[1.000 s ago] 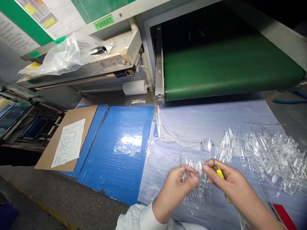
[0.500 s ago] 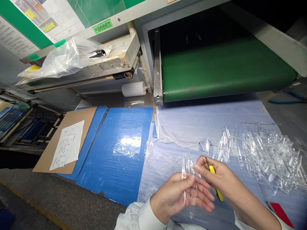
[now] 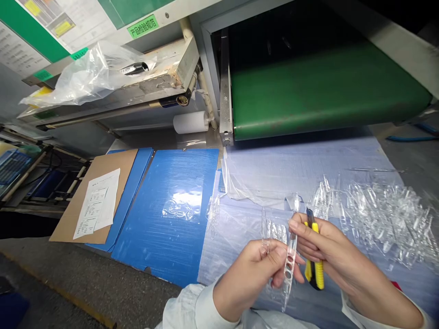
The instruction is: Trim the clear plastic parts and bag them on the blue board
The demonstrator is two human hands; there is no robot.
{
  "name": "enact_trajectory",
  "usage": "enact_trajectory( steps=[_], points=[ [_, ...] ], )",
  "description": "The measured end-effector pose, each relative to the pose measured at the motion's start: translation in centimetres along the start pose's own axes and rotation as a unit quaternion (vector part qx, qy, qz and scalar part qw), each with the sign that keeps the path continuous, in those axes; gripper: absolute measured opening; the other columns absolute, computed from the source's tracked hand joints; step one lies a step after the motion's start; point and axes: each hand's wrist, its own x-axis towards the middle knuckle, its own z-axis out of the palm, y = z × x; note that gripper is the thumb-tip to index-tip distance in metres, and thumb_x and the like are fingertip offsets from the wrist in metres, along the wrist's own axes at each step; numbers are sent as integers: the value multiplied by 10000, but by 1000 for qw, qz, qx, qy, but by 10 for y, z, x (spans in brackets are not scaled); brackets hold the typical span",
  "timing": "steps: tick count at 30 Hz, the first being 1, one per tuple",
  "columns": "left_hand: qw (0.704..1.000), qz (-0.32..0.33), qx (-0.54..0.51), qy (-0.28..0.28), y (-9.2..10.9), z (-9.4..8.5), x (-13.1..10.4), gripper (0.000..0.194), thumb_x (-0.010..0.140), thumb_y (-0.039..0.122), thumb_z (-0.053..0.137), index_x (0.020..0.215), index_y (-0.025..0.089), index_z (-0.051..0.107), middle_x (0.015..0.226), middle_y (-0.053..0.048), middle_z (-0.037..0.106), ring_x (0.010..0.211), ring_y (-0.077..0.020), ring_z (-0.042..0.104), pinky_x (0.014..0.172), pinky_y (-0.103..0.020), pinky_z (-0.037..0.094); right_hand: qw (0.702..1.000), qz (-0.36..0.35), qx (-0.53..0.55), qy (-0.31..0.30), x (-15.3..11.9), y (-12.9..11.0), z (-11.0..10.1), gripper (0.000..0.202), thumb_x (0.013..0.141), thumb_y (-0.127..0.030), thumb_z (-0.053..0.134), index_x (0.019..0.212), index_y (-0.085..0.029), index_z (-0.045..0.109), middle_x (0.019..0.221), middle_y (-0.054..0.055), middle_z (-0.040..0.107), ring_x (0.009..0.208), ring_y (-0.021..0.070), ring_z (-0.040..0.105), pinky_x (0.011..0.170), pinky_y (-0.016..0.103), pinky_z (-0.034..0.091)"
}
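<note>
My right hand pinches the upper end of a clear plastic piece with round holes, and also holds a yellow and black utility knife, its blade end pointing up. My left hand has its fingers closed around clear plastic pieces; one stands up from its grip, and its fingertips touch the holed piece. Just beyond my left hand, more clear pieces lie on the pale blue sheet. A large pile of clear pieces lies to the right.
A green conveyor belt ends above the table's far side. Blue boards and a brown board with papers lie left. A plastic bag rests on the upper shelf.
The holed plastic piece has come upright between my hands, with my right fingers at its top. The knife has turned more upright. My left fingers have curled in from a spread pose.
</note>
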Motion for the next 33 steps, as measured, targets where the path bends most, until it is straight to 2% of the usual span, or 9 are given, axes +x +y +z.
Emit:
enact_trajectory(
  steps=[4, 7, 10, 13, 21, 25, 29, 33],
  points=[
    [999, -8, 28, 20, 4, 2, -2, 354, 809, 483, 588, 798, 131, 627, 620, 3, 554, 511, -69, 355, 510, -220, 254, 1000, -15, -18, 13, -1, 2, -1, 502, 691, -697, 597, 660, -228, 420, 441, -115, 246, 384, 59, 191, 369, 201, 198],
    [997, 14, 51, 52, 5, 3, -4, 230, 840, 375, 588, 782, 156, 547, 591, 19, 560, 542, -76, 409, 557, -222, 286, 990, -78, -111, 33, -10, 4, -2, 449, 808, -679, 467, 807, -231, 487, 533, -72, 386, 447, 95, 342, 438, 225, 323],
    [995, 44, 53, 68, 4, 2, -5, 179, 866, 328, 559, 809, 164, 515, 549, 41, 541, 523, -74, 407, 591, -229, 311, 959, -124, -255, -23, -25, 8, -5, 406, 945, -532, 299, 771, -240, 521, 655, -24, 508, 588, 128, 500, 569, 250, 406],
    [995, 62, 57, 61, 3, 2, -6, 172, 864, 316, 561, 809, 163, 505, 541, 49, 513, 527, -77, 414, 606, -234, 328, 935, -116, -324, -86, -37, 12, -7, 417, 966, -464, 288, 732, -251, 560, 705, -19, 572, 641, 136, 559, 604, 253, 416],
    [992, 68, 82, 64, 6, 3, -9, 176, 868, 313, 552, 808, 156, 499, 543, 52, 481, 524, -76, 417, 594, -230, 339, 917, -137, -366, -83, -40, 14, -6, 375, 970, -423, 311, 769, -279, 591, 739, -37, 622, 674, 127, 596, 609, 242, 435],
    [991, 73, 94, 67, 6, 2, -9, 177, 877, 304, 541, 784, 160, 497, 546, 50, 486, 532, -76, 423, 595, -229, 339, 903, -173, -391, -50, -41, 16, -7, 338, 971, -387, 340, 777, -275, 593, 697, -48, 609, 609, 109, 589, 551, 222, 436],
    [989, 79, 103, 69, 5, 2, -9, 192, 886, 309, 533, 763, 165, 495, 550, 55, 481, 540, -74, 414, 606, -229, 334, 872, -239, -426, 14, -39, 18, -8, 241, 947, -370, 423, 808, -275, 595, 690, -55, 609, 576, 102, 589, 506, 208, 439],
    [987, 84, 116, 68, 8, 1, -11, 209, 888, 300, 529, 731, 168, 488, 553, 54, 474, 541, -73, 405, 600, -229, 324, 849, -303, -431, 38, -36, 17, -5, 186, 940, -331, 458, 815, -271, 582, 674, -63, 609, 549, 91, 586, 486, 194, 440]
  ],
)
